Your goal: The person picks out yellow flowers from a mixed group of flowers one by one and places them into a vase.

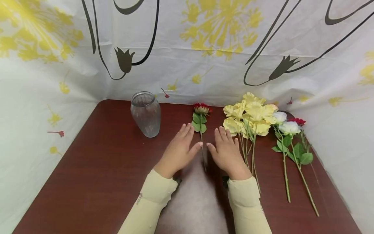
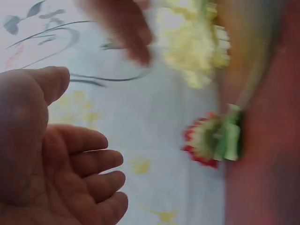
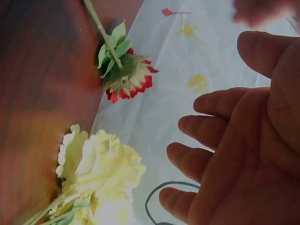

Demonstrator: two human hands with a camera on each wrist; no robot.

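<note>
Both hands hover over the table, side by side, fingers extended and nothing held. My left hand [image 1: 179, 150] is just left of a red artificial flower [image 1: 201, 110] with green leaves and a thin stem, lying between the hands. To the right of that stem is my right hand [image 1: 227, 152], near a bunch of yellow flowers [image 1: 257, 112]. The left wrist view shows the left palm [image 2: 61, 173] with fingers slightly bent and the red flower [image 2: 204, 139] beyond. In the right wrist view the right palm [image 3: 243, 136] faces the camera, apart from the yellow flowers [image 3: 105, 164].
A clear glass vase [image 1: 146, 117] stands upright at the back left. White roses [image 1: 289, 127] with long stems lie at the right, with another red flower [image 1: 297, 121] beside them. Behind the dark red table [image 1: 96, 182] hangs a white patterned cloth [image 1: 175, 58].
</note>
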